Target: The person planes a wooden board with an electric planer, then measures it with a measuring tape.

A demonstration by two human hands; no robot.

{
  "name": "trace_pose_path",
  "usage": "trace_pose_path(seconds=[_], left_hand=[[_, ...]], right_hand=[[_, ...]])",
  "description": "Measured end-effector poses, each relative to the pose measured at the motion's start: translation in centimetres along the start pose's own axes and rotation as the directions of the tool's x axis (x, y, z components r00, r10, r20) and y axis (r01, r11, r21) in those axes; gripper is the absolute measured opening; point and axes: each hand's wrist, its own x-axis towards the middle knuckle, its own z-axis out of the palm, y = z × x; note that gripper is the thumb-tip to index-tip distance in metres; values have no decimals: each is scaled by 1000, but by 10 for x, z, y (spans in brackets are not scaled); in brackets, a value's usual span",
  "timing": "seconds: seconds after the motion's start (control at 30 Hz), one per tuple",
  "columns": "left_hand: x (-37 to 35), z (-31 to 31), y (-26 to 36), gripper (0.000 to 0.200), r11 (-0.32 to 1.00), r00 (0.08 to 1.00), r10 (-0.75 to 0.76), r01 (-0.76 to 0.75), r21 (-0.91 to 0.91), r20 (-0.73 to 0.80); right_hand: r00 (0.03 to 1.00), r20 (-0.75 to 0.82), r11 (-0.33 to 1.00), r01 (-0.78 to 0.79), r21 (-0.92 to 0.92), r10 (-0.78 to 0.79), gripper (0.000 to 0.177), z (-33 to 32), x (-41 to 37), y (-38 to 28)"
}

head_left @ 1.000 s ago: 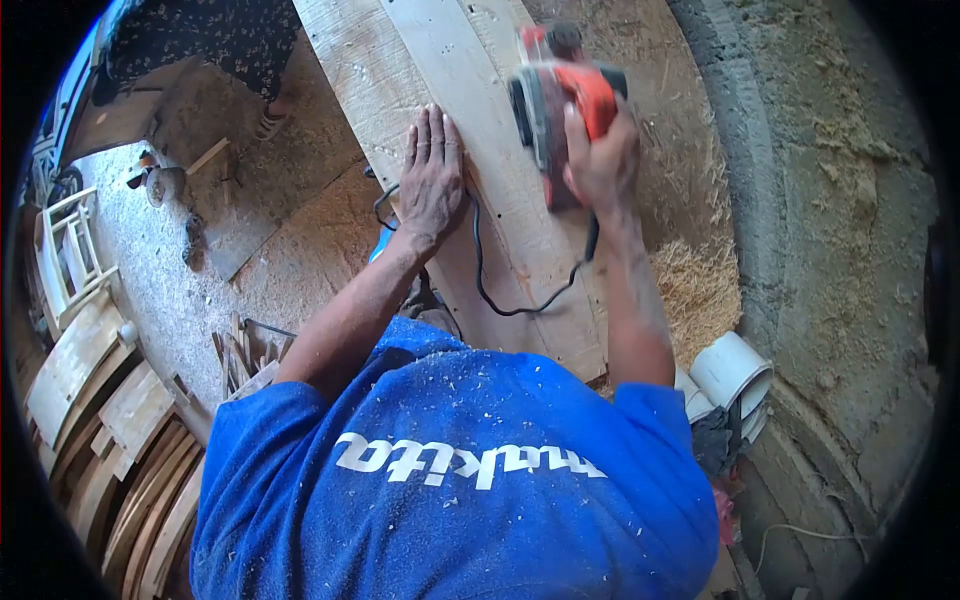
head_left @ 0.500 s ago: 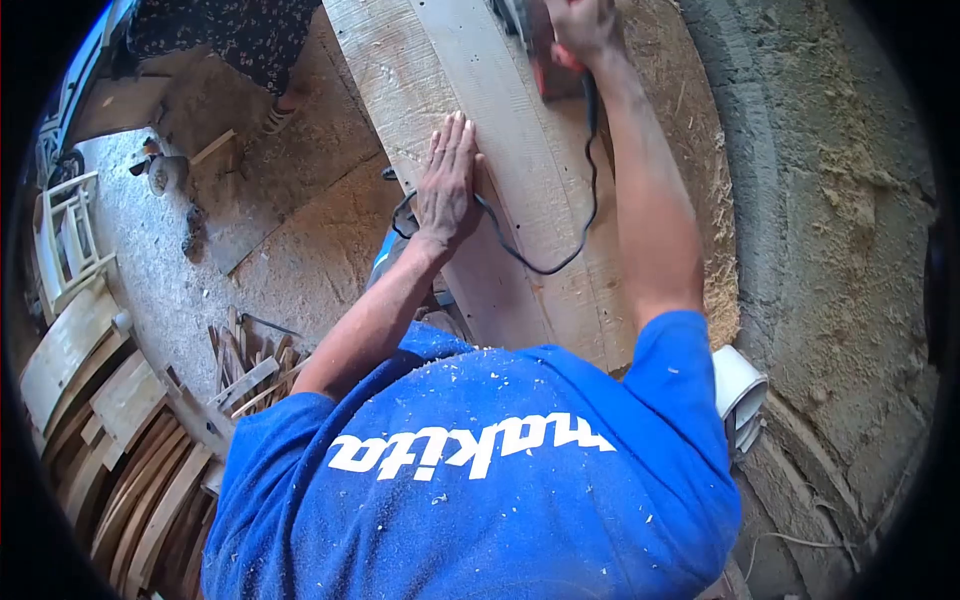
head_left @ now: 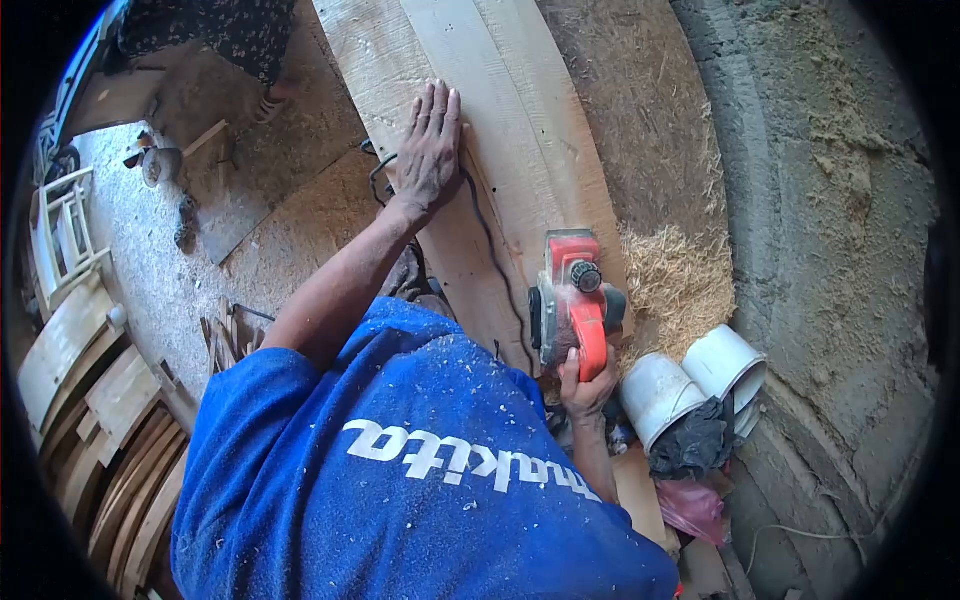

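My left hand [head_left: 430,150] lies flat on a wide wooden board [head_left: 490,110], fingers stretched toward its far end. Close to my body, my right hand [head_left: 588,382] is wrapped round the rear handle of a red electric hand planer [head_left: 575,290]. The planer sits on the near part of the board, by its right edge. A dark power cord [head_left: 490,235] passes by my left hand and runs along the board toward me.
Pale shavings [head_left: 675,285] lie heaped right of the board. White buckets [head_left: 660,395], a black plastic bag [head_left: 695,440] and a pink bag [head_left: 692,510] stand at right. Curved wooden pieces [head_left: 130,480] are stacked at lower left. A person in patterned dark clothing [head_left: 240,35] is at upper left.
My right hand has drawn the planer from the far part of the board back toward my body. My left hand stays flat on the board, slightly farther up and left in view.
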Motion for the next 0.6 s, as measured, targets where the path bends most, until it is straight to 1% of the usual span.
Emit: trace_pose_path(seconds=[0.07,0.13,0.17,0.2,0.23,0.27,0.3,0.33,0.37,0.43,0.47,0.5,0.53,0.57,0.6], left_hand=[[3,2,-1,51,1000,1000,-16,16,-19,-3],[0,2,0,52,998,999,-35,35,-47,4],[1,1,0,52,998,999,-42,42,-42,15],[3,0,0,52,998,999,-47,48,-36,23],[4,-1,0,52,998,999,-46,47,-34,19],[4,-3,1,52,996,998,-56,58,-65,29],[5,-4,1,53,993,997,-67,70,-97,38],[4,-4,-1,53,992,996,-70,75,-100,46],[5,-4,-1,53,992,997,-71,75,-98,43],[5,-5,-1,52,989,995,-75,82,-122,59],[5,-4,-2,54,991,995,-73,80,-105,65],[5,-4,-2,54,991,995,-75,82,-106,68],[5,-4,-2,54,991,994,-80,88,-105,75],[6,-4,-3,55,990,993,-85,94,-105,84],[7,-5,-3,56,989,991,-87,98,-111,100]], right_hand=[[990,-26,990,139,-27,-140,31,4,17,-9],[994,-20,991,111,72,-110,37,10,66,-48],[982,-11,981,186,51,-186,32,10,95,-76],[990,20,979,133,151,-138,30,20,120,-81],[973,-28,963,230,142,-228,29,30,150,-90],[976,-4,962,217,164,-219,30,34,176,-116],[890,-121,884,453,120,-440,32,46,210,-127],[848,-146,851,521,64,-509,33,56,238,-139],[885,-117,882,461,98,-450,34,63,262,-155],[850,-143,850,521,81,-507,35,80,315,-177],[870,-111,866,490,100,-480,34,83,332,-197],[852,-146,854,515,74,-502,33,93,354,-205],[799,-202,812,584,30,-567,33,103,377,-212],[827,-170,826,555,98,-536,34,109,394,-223],[795,-218,796,597,106,-567,25,112,403,-239]])
